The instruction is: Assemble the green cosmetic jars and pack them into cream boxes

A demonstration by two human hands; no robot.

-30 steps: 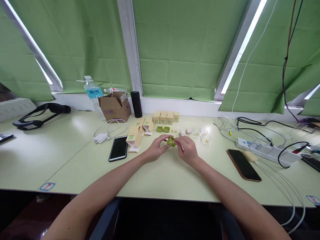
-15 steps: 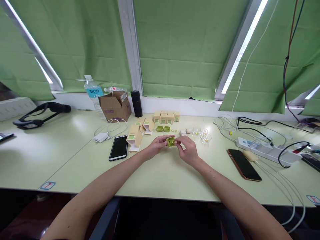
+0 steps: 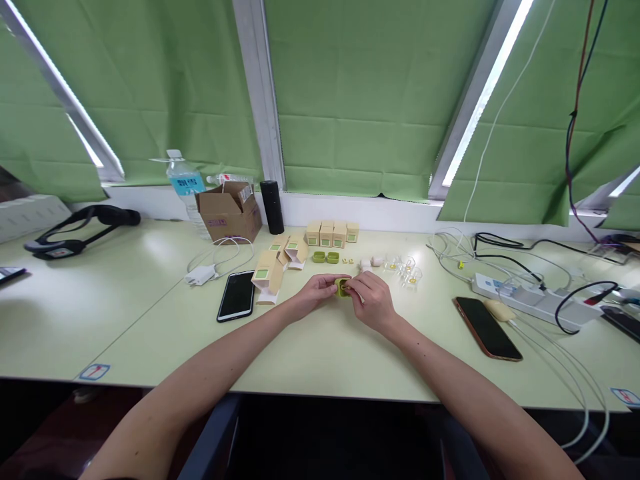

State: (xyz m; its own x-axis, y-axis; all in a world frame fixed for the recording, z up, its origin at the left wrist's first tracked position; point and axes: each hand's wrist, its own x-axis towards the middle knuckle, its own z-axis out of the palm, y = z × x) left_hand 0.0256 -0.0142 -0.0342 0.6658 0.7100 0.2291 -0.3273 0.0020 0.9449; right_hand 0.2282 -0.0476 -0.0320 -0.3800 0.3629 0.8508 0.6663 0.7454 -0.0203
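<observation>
My left hand [image 3: 315, 295] is closed around a small olive-green square case [image 3: 341, 288], its open hollow facing up and toward me. My right hand [image 3: 371, 299] pinches a tiny pale-yellow piece [image 3: 346, 287] at the mouth of that case. The fingertips hide most of the piece, so its kind is unclear. Just beyond the hands lies another olive-green case, opened into two halves [image 3: 326, 257]. Beside it are two tiny yellow pieces [image 3: 348, 261]. Pale pink cylindrical pieces [image 3: 371, 263] and several clear plastic pieces [image 3: 403, 268] lie to the right.
Small beige cartons [image 3: 327, 235] stand in a row at the back; opened ones [image 3: 268, 275] lie left. Phones flank my arms, one black [image 3: 237, 296], one brown-edged [image 3: 487, 328]. Around the table are a cardboard box [image 3: 230, 212], black cylinder [image 3: 272, 207], power strip [image 3: 535, 303] and loose cables.
My right fingers have moved slightly left and further over the case opening with the pale-yellow piece. My left hand still holds the case, now a little lower and more covered.
</observation>
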